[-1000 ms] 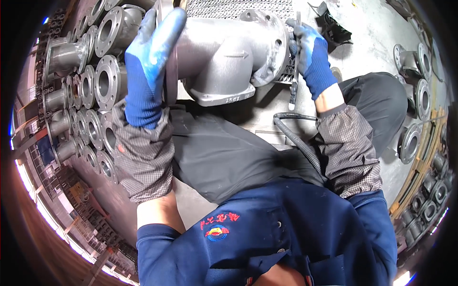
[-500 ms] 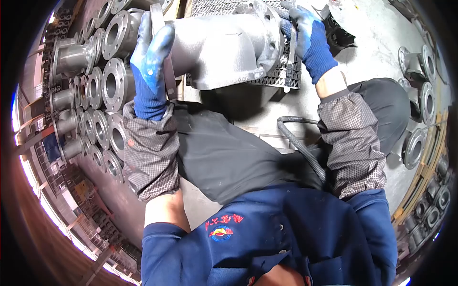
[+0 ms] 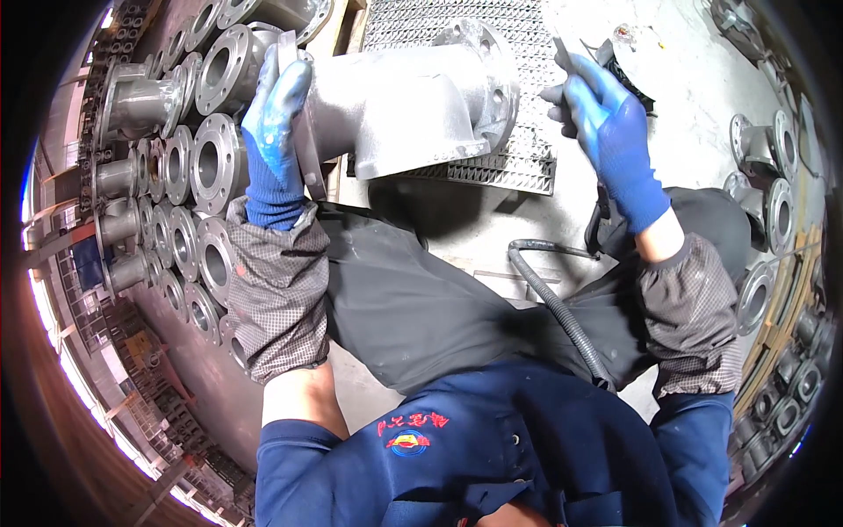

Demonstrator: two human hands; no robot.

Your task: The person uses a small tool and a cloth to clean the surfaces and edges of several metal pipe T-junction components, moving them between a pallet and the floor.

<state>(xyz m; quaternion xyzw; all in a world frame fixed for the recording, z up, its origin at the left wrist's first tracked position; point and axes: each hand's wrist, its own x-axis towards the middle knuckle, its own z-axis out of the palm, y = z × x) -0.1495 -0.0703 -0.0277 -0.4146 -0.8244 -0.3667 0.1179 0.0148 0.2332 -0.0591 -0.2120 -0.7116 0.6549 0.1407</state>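
A grey cast tee pipe fitting [image 3: 413, 101] with round end flanges lies on a metal grating [image 3: 518, 167] in front of me. My left hand [image 3: 279, 110], in a blue coated glove, is closed round the fitting's left flange [image 3: 307, 154], thumb toward me and fingers on the outer side. To the right of the far flange [image 3: 500, 88], my right hand [image 3: 606, 110], gloved alike, is raised clear of the fitting. Its fingers are curled round a dark flat bar-like tool [image 3: 562, 57]; most of that tool is hidden by the hand.
Flanged pipe fittings [image 3: 215, 162] are stacked in rows close on the left. More fittings [image 3: 777, 215] stand on the floor at the right. A ribbed black hose [image 3: 562, 307] runs over my lap. A dark object [image 3: 637, 83] lies beyond my right hand.
My right hand has moved away from the far flange, to the right and nearer me, turning as it went. My left hand stays on the left flange, and the fitting has barely shifted.
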